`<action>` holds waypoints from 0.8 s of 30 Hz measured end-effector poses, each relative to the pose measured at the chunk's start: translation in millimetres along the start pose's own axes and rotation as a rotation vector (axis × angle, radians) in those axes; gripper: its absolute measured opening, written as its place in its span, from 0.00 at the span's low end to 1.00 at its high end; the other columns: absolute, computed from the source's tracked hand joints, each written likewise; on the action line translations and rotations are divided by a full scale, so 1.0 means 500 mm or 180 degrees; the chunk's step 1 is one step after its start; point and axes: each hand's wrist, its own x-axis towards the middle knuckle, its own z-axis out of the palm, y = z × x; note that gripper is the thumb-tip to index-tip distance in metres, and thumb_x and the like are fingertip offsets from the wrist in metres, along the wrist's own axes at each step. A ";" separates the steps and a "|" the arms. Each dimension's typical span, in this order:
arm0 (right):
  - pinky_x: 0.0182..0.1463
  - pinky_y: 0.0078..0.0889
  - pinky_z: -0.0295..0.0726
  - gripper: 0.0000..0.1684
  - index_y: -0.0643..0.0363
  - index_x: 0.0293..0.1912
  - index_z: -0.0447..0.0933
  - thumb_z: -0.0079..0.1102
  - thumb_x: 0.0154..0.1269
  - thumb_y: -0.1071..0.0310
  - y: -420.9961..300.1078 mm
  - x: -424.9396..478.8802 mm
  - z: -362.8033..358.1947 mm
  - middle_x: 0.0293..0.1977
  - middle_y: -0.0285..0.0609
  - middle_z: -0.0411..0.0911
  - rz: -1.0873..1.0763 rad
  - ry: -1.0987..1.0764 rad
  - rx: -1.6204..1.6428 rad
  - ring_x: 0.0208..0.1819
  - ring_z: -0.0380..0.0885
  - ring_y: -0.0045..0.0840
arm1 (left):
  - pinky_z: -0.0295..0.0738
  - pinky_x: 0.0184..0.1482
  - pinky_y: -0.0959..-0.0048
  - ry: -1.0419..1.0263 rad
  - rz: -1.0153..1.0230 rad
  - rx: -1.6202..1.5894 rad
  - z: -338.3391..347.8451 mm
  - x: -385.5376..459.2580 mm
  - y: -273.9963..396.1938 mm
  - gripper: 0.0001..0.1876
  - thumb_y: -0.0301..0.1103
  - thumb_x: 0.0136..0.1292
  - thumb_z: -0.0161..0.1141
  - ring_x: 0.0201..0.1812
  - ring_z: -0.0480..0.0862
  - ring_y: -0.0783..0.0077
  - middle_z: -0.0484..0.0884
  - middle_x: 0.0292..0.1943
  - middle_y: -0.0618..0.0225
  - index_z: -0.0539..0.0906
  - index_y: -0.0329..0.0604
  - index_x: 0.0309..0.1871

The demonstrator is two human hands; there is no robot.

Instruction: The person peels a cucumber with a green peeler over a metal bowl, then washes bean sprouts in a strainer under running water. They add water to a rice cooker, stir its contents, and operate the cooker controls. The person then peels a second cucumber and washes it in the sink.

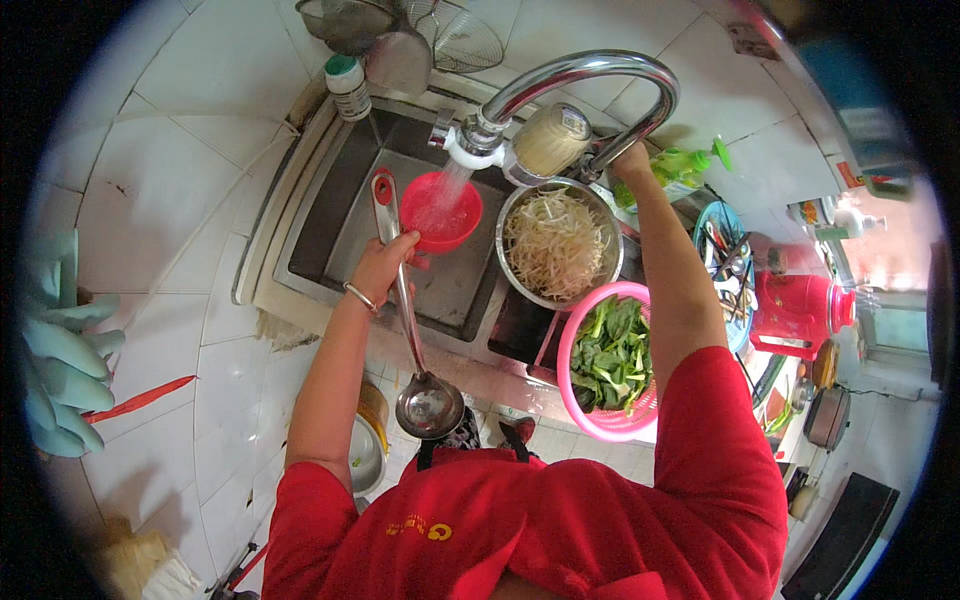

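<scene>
My left hand (380, 266) grips the steel handle of a ladle (407, 319) and also the edge of a red plastic bowl (441, 212). The ladle's cup hangs out past the sink's front edge. Water runs from the chrome tap (589, 64), through a faucet-mounted filter (551, 146), into the bowl above the steel sink basin (420, 296). My right hand (630, 161) reaches to the base of the tap; its fingers are mostly hidden. A steel bowl of bean sprouts (559, 244) stands beside the basin. Nearer me is a pink colander (566, 375) with leafy greens (611, 356).
A green-capped bottle (348, 86) stands at the sink's back left corner, below hanging strainers (454, 37). Right of my forearm are a green spray bottle (679, 169), a blue basket of utensils (739, 300) and a red jug (795, 315). Rubber gloves (64, 360) hang at left.
</scene>
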 end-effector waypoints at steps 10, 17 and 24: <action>0.53 0.42 0.73 0.28 0.63 0.49 0.74 0.69 0.46 0.65 -0.075 -0.064 -0.043 0.49 0.55 0.73 0.0431 0.0357 -0.1525 0.51 0.73 0.43 | 0.75 0.24 0.73 -0.0490 0.0448 -0.0870 0.022 -0.019 0.007 0.19 0.42 0.61 0.61 0.32 0.84 0.70 0.84 0.35 0.65 0.77 0.39 0.50; 0.54 0.39 0.75 0.32 0.70 0.52 0.66 0.61 0.44 0.74 -0.247 -0.282 -0.174 0.47 0.61 0.72 0.0043 -0.0050 -0.0831 0.48 0.75 0.48 | 0.63 0.15 0.82 0.0411 0.0648 0.0063 0.046 -0.196 -0.021 0.18 0.48 0.62 0.58 0.19 0.72 0.83 0.81 0.29 0.68 0.78 0.40 0.43; 0.47 0.43 0.76 0.19 0.61 0.49 0.74 0.56 0.55 0.73 -0.289 -0.826 -0.520 0.40 0.53 0.78 -0.0527 -0.0647 0.0679 0.43 0.77 0.45 | 0.64 0.24 0.82 -0.0355 0.0370 0.0945 0.179 -0.419 0.004 0.18 0.45 0.62 0.60 0.23 0.71 0.79 0.77 0.26 0.69 0.79 0.36 0.39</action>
